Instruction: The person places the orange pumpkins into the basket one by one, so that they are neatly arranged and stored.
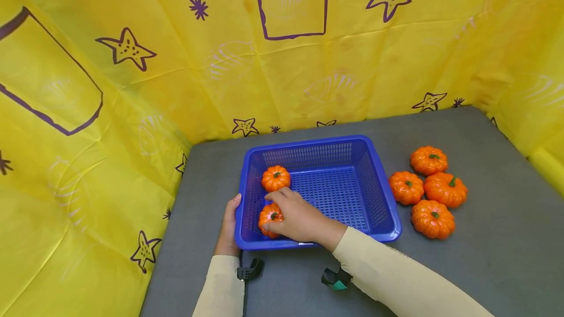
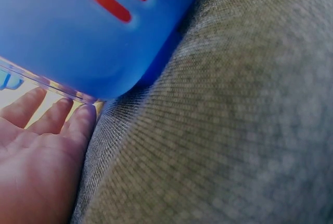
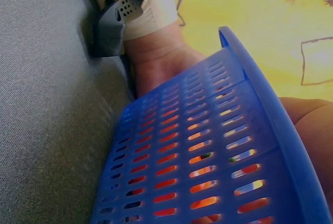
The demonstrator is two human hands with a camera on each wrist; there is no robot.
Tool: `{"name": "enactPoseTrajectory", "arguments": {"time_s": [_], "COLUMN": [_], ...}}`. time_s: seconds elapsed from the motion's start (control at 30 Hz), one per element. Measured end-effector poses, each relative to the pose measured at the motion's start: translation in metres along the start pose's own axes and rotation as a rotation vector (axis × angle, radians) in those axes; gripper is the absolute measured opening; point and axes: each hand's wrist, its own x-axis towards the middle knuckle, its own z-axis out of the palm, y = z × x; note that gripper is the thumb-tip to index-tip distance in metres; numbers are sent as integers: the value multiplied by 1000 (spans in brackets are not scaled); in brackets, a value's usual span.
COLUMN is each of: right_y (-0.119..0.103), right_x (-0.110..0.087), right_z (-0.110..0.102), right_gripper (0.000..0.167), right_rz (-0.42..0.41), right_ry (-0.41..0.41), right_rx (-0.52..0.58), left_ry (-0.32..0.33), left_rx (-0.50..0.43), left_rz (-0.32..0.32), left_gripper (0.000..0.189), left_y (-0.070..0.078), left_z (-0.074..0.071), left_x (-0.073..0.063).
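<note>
A blue plastic basket (image 1: 317, 241) with slotted walls stands on the grey table. Inside its left end are two small orange pumpkins: one pumpkin (image 1: 276, 178) lies toward the back, and a second pumpkin (image 1: 270, 216) sits near the front left corner. My right hand (image 1: 299, 215) reaches over the front rim and grips this front pumpkin between thumb and fingers. Orange shows through the basket's slots in both wrist views. Outside the basket, my left hand (image 1: 229, 226) rests at its left wall; in the left wrist view the left hand's fingers (image 2: 49, 117) extend toward the basket's edge.
Several more orange pumpkins (image 1: 433, 219) lie clustered on the table just right of the basket. A yellow cloth (image 1: 286, 77) printed with starfish hangs behind and along both sides of the grey table (image 1: 498, 199).
</note>
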Motion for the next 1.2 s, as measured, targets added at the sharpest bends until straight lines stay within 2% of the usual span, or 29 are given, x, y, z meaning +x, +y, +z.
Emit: {"name": "enactPoseTrajectory", "arguments": {"time_s": [0.27, 0.57, 1.2], "right_y": [-4, -5, 5], "right_x": [-4, -10, -19], "right_z": [-4, -12, -31], "right_gripper": [60, 60, 64], "right_rz": [-7, -71, -54], "right_ry": [25, 49, 68], "right_rx": [78, 141, 280], "left_ry": [-8, -4, 10], "left_rx": [7, 4, 16], "left_rz": [-17, -13, 1], "left_gripper": [79, 79, 80], "left_y": [2, 1, 2], "left_z": [1, 1, 1], "left_x": [-2, -2, -1]}}
